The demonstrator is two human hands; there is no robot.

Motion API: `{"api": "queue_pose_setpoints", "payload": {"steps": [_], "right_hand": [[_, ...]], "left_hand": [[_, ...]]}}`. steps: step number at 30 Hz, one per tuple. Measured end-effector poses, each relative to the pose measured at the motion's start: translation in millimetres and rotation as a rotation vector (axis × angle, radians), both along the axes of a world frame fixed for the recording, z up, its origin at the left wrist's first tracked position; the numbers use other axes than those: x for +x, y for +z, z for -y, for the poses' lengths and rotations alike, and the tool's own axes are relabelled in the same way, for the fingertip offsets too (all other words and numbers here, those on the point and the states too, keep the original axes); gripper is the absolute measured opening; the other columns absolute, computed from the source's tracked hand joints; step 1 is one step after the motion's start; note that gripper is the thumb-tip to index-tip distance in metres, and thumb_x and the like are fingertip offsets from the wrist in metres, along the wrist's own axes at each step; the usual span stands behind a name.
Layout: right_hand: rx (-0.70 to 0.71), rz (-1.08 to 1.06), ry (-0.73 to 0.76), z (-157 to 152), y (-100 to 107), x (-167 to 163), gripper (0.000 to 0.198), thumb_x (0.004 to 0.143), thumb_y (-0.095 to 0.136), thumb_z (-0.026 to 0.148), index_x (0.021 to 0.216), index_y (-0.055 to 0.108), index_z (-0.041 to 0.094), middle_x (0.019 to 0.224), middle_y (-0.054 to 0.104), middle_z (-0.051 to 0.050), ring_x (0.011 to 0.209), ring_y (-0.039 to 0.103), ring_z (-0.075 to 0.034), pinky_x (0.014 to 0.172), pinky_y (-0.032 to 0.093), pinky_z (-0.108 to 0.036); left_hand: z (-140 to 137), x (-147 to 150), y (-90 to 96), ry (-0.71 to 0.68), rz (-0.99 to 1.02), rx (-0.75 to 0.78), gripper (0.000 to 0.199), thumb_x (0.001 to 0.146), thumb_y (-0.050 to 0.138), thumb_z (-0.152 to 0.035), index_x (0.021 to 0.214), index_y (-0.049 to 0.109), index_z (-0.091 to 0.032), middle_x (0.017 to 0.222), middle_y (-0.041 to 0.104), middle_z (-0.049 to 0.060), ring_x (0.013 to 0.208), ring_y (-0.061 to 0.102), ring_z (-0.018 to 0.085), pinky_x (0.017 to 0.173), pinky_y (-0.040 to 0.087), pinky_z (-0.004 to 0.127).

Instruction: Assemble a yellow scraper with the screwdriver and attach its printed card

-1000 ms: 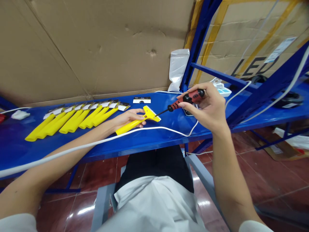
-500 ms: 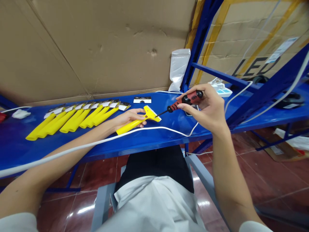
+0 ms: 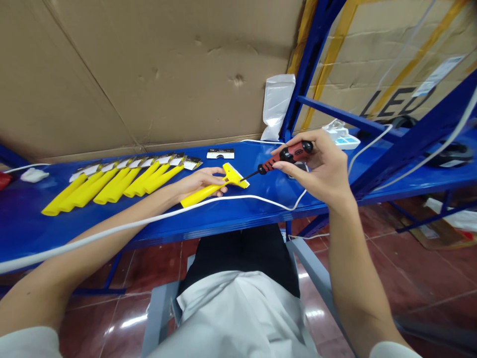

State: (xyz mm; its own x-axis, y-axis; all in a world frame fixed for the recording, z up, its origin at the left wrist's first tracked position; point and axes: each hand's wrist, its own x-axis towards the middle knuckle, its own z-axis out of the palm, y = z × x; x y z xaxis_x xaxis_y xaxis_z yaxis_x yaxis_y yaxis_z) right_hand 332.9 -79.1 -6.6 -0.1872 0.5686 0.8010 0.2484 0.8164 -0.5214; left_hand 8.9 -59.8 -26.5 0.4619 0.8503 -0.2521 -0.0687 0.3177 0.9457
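Observation:
My left hand (image 3: 206, 182) is closed around the neck of a yellow scraper (image 3: 201, 196), whose wide head points to the right. In my right hand (image 3: 323, 166) is a red and black screwdriver (image 3: 286, 155), gripped by its handle. The screwdriver's tip meets the scraper's head near its lower edge; the exact contact spot is too small to make out. Left of my hands, several more yellow scrapers (image 3: 112, 186) lie in a slanted row. Behind the held scraper is a small black and white pack (image 3: 220, 154).
A white cable (image 3: 246, 197) runs across the front of the blue shelf (image 3: 171, 226). At the back, a white plastic bag (image 3: 278, 107) leans by the blue upright (image 3: 311, 64). A white power strip (image 3: 345, 140) sits to the right, and crumpled white material (image 3: 34, 175) lies at far left.
My two hands, the scraper and the screwdriver keep almost the same position. The screwdriver's handle appears slightly turned in my right hand. The whole view has shifted a little.

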Motion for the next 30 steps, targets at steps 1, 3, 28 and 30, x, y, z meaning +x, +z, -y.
{"api": "queue_pose_setpoints", "payload": {"steps": [1,3,28,30], "right_hand": [[0.001,-0.004,0.001,0,0,0,0.042,0.089,0.099,0.044,0.117,0.071,0.030,0.110,0.081,-0.004,0.106,0.085,-0.030,0.088,0.074,-0.047],[0.006,-0.010,0.009,0,0,-1,0.043,0.088,0.100,0.045,0.116,0.071,0.030,0.110,0.081,-0.003,0.105,0.085,-0.030,0.087,0.074,-0.046],[-0.049,0.140,0.113,7,-2,-18,0.063,0.093,0.090,0.030,0.147,0.057,0.035,0.139,0.078,-0.006,0.127,0.077,-0.031,0.111,0.066,-0.050],[-0.036,0.148,0.134,8,0,-18,0.061,0.098,0.086,0.028,0.151,0.056,0.037,0.138,0.078,-0.005,0.123,0.079,-0.029,0.112,0.066,-0.052]], "left_hand": [[0,0,0.0,-0.002,-0.002,0.002,0.031,0.083,0.085,-0.008,0.111,0.076,-0.019,0.099,0.081,0.007,0.079,0.077,0.019,0.074,0.058,0.028],[0,0,0.1,-0.005,-0.010,0.005,0.030,0.085,0.084,-0.007,0.111,0.076,-0.019,0.100,0.081,0.007,0.079,0.078,0.019,0.074,0.058,0.028],[-8,-2,-9.5,-0.050,-0.001,0.008,0.038,0.086,0.095,-0.013,0.117,0.073,-0.014,0.112,0.082,0.012,0.082,0.077,0.016,0.071,0.064,0.024],[-9,-1,-9.3,-0.037,-0.002,0.001,0.040,0.086,0.095,-0.011,0.118,0.073,-0.014,0.118,0.082,0.013,0.083,0.078,0.015,0.072,0.064,0.024]]}}
